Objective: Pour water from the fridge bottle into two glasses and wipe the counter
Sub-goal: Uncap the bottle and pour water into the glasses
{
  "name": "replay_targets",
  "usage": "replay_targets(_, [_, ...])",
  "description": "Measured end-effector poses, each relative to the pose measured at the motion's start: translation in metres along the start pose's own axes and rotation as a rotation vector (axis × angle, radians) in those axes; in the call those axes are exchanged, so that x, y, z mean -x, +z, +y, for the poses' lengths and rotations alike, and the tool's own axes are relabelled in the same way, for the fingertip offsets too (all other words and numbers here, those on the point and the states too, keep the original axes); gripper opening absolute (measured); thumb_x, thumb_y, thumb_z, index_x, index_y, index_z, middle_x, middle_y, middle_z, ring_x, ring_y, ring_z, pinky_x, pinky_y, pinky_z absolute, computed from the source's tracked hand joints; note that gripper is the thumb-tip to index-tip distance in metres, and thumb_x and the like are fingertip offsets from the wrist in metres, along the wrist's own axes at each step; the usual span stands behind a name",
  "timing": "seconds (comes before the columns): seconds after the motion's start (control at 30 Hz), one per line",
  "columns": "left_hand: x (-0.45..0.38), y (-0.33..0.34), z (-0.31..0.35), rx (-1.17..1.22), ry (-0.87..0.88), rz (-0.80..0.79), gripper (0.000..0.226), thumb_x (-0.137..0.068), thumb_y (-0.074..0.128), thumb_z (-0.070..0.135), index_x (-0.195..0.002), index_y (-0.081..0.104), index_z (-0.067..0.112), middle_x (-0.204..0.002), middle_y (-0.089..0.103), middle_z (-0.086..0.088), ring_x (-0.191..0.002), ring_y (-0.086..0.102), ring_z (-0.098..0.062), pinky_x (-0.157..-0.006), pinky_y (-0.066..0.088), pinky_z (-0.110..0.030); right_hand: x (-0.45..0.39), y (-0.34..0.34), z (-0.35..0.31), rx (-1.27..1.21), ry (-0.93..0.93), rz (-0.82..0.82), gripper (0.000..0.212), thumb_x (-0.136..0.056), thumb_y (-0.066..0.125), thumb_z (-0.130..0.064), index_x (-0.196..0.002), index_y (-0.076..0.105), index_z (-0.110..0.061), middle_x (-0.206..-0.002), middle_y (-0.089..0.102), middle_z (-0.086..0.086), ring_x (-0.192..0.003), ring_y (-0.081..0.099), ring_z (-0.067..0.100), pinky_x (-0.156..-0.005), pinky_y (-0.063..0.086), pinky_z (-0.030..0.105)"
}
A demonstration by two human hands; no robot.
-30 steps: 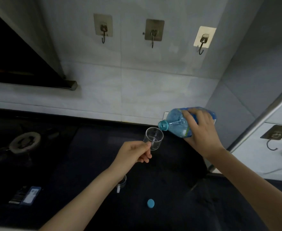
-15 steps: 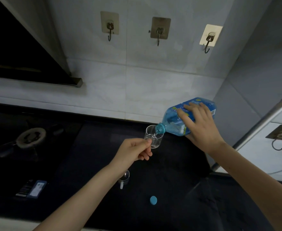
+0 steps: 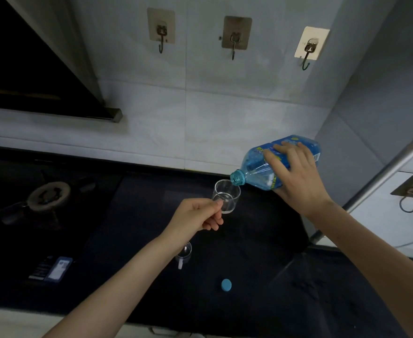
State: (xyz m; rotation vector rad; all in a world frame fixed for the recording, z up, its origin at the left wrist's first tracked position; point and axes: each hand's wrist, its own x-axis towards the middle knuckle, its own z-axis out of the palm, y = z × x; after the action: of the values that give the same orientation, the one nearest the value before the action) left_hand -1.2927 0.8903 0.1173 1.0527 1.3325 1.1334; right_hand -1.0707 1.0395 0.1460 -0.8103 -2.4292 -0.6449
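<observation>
Our left hand [image 3: 195, 215] is pinching a clear glass [image 3: 226, 199] by its lower side, holding it up over the dark counter [image 3: 249, 252]. Our right hand [image 3: 295, 176] is wrapping its fingers round the blue water bottle [image 3: 256, 172], tilting it so the open neck is hanging at the glass rim. We cannot tell whether water is running. Below our left wrist a second glass [image 3: 184, 253] is sitting on the counter, partly hidden. We are seeing the blue cap [image 3: 226, 284] lying nearby and 3 wall hooks [image 3: 234, 36] above.
</observation>
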Motion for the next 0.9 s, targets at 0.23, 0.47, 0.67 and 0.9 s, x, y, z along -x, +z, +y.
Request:
replay_targets(0.23, [0.0012, 0.0015, 0.0019, 0.002, -0.004, -0.001, 0.033, -0.094, 0.057, 0.03, -0.078, 0.066, 0.001, -0.079, 0.07, -0.012, -0.068, 0.061, -0.017, -0.075, 0.049, -0.034, 0.0023, -0.0012, 0.0039, 0.03, -0.015, -0.001, 0.084, -0.06, 0.085, -0.005, -0.133, 0.043, -0.009, -0.122, 0.05, 0.024, -0.119, 0.045, 0.042, -0.104, 0.031, 0.059])
replay_targets(0.47, [0.004, 0.0027, 0.0021, -0.004, -0.008, -0.003, 0.033, -0.093, 0.058, 0.03, -0.078, 0.067, 0.002, -0.08, 0.07, -0.012, -0.069, 0.061, -0.017, -0.075, 0.049, -0.033, 0.0019, -0.0034, 0.0028, 0.034, -0.032, 0.017, 0.081, -0.062, 0.084, -0.005, -0.132, 0.043, -0.01, -0.121, 0.053, 0.025, -0.117, 0.046, 0.042, -0.103, 0.033, 0.06])
replay_targets(0.67, [0.0065, 0.0036, 0.001, 0.001, -0.012, -0.006, 0.032, -0.093, 0.058, 0.031, -0.074, 0.066, 0.006, -0.078, 0.07, -0.011, -0.066, 0.061, -0.015, -0.073, 0.049, -0.032, 0.0011, -0.0044, 0.0043, 0.052, -0.05, 0.015, 0.082, -0.063, 0.084, -0.005, -0.132, 0.042, -0.01, -0.121, 0.053, 0.025, -0.117, 0.049, 0.043, -0.105, 0.032, 0.061])
replay_targets(0.9, [0.0081, 0.0038, 0.0006, -0.002, -0.018, -0.011, 0.032, -0.093, 0.058, 0.031, -0.071, 0.066, 0.01, -0.078, 0.07, -0.01, -0.067, 0.061, -0.015, -0.075, 0.049, -0.033, 0.0, -0.0074, 0.0066, 0.064, -0.071, -0.002, 0.08, -0.065, 0.084, -0.01, -0.133, 0.042, -0.011, -0.122, 0.053, 0.026, -0.116, 0.051, 0.044, -0.105, 0.032, 0.062])
